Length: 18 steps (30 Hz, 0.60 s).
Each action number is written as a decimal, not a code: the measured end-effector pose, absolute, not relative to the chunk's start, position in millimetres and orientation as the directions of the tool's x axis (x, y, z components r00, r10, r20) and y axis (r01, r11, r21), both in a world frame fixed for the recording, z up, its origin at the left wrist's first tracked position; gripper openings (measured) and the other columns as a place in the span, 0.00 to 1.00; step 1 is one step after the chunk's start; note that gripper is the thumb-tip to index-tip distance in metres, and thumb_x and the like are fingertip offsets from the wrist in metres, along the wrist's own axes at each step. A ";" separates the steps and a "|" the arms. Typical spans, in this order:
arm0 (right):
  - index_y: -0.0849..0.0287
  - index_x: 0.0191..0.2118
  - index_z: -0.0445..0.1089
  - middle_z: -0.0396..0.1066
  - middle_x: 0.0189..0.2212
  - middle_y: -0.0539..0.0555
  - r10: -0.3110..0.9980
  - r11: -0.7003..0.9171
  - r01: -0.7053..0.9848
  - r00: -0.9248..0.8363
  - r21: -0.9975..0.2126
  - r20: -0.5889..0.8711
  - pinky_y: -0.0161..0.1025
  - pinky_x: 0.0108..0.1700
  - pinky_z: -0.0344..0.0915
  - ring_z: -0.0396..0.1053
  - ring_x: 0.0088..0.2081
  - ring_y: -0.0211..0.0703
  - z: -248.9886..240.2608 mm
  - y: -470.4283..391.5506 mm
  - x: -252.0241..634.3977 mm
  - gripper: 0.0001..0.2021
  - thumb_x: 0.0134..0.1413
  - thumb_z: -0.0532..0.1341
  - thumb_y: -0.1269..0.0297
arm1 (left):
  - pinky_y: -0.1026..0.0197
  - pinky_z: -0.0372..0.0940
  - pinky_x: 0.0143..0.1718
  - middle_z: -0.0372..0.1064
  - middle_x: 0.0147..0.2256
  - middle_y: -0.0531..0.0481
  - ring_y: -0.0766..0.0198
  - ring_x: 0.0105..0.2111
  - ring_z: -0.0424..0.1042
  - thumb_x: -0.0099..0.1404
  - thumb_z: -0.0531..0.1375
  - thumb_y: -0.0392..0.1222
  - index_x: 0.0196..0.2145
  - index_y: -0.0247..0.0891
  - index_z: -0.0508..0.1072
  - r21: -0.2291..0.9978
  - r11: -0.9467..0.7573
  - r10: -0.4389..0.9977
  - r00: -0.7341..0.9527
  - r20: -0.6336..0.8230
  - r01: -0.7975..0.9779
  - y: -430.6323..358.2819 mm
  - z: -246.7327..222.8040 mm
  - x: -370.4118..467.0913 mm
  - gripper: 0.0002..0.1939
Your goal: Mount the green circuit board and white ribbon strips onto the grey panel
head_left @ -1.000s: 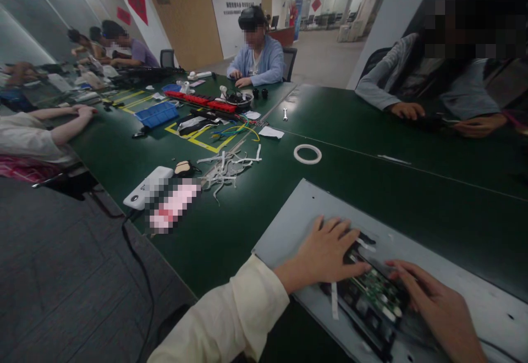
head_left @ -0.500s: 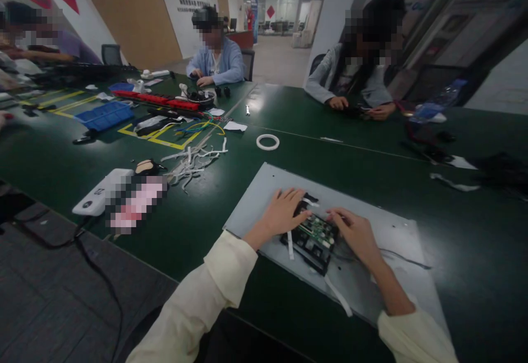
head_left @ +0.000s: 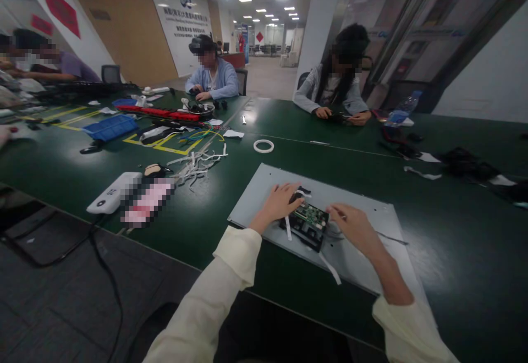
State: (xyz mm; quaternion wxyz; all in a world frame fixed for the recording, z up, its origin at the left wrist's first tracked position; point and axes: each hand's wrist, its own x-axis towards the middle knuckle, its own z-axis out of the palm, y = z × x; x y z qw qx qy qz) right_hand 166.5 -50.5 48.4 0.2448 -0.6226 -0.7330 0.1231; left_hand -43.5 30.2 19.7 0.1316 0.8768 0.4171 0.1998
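A grey metal panel [head_left: 363, 242] lies flat on the green table [head_left: 454, 231] in front of me. On it sits a small green circuit board [head_left: 310, 215] in a black frame, with white ribbon strips [head_left: 329, 267] trailing from it. My left hand [head_left: 279, 201] rests flat on the panel, fingertips touching the board's left edge. My right hand [head_left: 352, 224] touches the board's right edge, fingers curled, pinching something small that I cannot make out.
A white tape ring [head_left: 263, 146] lies beyond the panel. Loose white strips [head_left: 197, 165], a white power bank [head_left: 108, 192], coloured wires [head_left: 202, 132], a blue tray [head_left: 109, 126] and red blocks sit to the left. Other people sit around the table.
The view swung right and pulled back, bringing the whole panel and my right sleeve into sight. Both hands stayed at the board; the right hand shifted slightly off its edge.
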 end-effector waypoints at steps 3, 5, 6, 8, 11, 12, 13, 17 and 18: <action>0.58 0.31 0.67 0.66 0.31 0.57 0.967 0.126 0.945 -0.049 -0.302 0.251 0.40 0.34 0.63 0.66 0.32 0.45 48.1 -78.0 150.4 0.20 0.60 0.47 0.50 | 0.47 0.46 0.58 0.53 0.59 0.50 0.59 0.60 0.50 0.68 0.41 0.55 0.59 0.48 0.52 0.396 -0.634 0.771 0.587 0.247 0.665 28.9 20.8 -45.4 0.25; 0.57 0.32 0.65 0.65 0.32 0.57 0.966 0.073 0.970 -0.011 -0.231 0.259 0.39 0.32 0.61 0.66 0.31 0.44 43.4 -100.7 136.2 0.19 0.58 0.48 0.48 | 0.47 0.46 0.58 0.54 0.59 0.50 0.59 0.60 0.50 0.68 0.41 0.55 0.58 0.48 0.55 0.398 -0.633 0.771 0.586 0.249 0.664 28.7 20.7 -46.2 0.24; 0.57 0.31 0.65 0.65 0.31 0.56 0.972 0.058 0.978 -0.010 -0.200 0.233 0.39 0.31 0.60 0.66 0.30 0.44 40.2 -111.5 129.2 0.18 0.58 0.49 0.48 | 0.47 0.46 0.58 0.54 0.58 0.50 0.59 0.59 0.50 0.68 0.41 0.55 0.57 0.48 0.56 0.401 -0.632 0.772 0.585 0.250 0.663 28.7 20.4 -46.4 0.23; 0.57 0.28 0.62 0.64 0.28 0.54 0.986 0.027 0.987 -0.001 -0.158 0.168 0.39 0.29 0.58 0.65 0.29 0.45 33.7 -129.1 117.3 0.17 0.57 0.51 0.49 | 0.47 0.46 0.58 0.55 0.58 0.50 0.59 0.59 0.50 0.68 0.41 0.55 0.56 0.48 0.58 0.406 -0.629 0.774 0.580 0.253 0.663 28.8 19.7 -46.7 0.23; 0.57 0.24 0.60 0.64 0.26 0.53 0.997 0.015 0.982 -0.001 -0.189 0.071 0.38 0.29 0.55 0.64 0.28 0.44 27.7 -142.1 109.4 0.17 0.60 0.49 0.54 | 0.47 0.46 0.58 0.56 0.57 0.50 0.58 0.59 0.50 0.68 0.42 0.55 0.56 0.47 0.59 0.410 -0.629 0.775 0.577 0.258 0.661 28.8 19.3 -46.7 0.23; 0.57 0.24 0.60 0.64 0.26 0.52 0.999 0.017 0.974 -0.007 -0.227 0.045 0.38 0.30 0.55 0.64 0.28 0.43 27.0 -143.3 109.7 0.17 0.61 0.48 0.55 | 0.47 0.47 0.58 0.56 0.57 0.51 0.58 0.59 0.50 0.68 0.42 0.55 0.56 0.47 0.59 0.411 -0.628 0.776 0.575 0.261 0.661 28.8 19.5 -46.6 0.23; 0.57 0.24 0.61 0.64 0.26 0.52 1.000 0.021 0.962 -0.016 -0.272 0.021 0.38 0.30 0.55 0.64 0.28 0.42 27.0 -143.6 111.2 0.17 0.61 0.47 0.57 | 0.48 0.47 0.58 0.56 0.57 0.51 0.58 0.59 0.51 0.68 0.42 0.54 0.56 0.47 0.59 0.410 -0.627 0.777 0.572 0.264 0.662 28.8 19.7 -46.4 0.23; 0.58 0.27 0.63 0.66 0.27 0.53 0.995 0.027 0.900 -0.065 -0.436 -0.074 0.37 0.34 0.56 0.65 0.30 0.42 34.4 -142.2 122.2 0.15 0.60 0.46 0.59 | 0.49 0.46 0.58 0.57 0.57 0.50 0.60 0.58 0.52 0.68 0.42 0.53 0.55 0.47 0.60 0.411 -0.616 0.786 0.563 0.258 0.672 28.9 20.5 -45.3 0.22; 0.58 0.28 0.64 0.66 0.28 0.53 0.991 0.031 0.885 -0.088 -0.465 -0.101 0.37 0.35 0.57 0.65 0.32 0.43 38.6 -142.2 124.9 0.15 0.60 0.46 0.59 | 0.49 0.46 0.59 0.57 0.57 0.50 0.60 0.58 0.52 0.68 0.43 0.53 0.55 0.47 0.60 0.413 -0.614 0.787 0.561 0.255 0.673 29.0 20.5 -45.1 0.22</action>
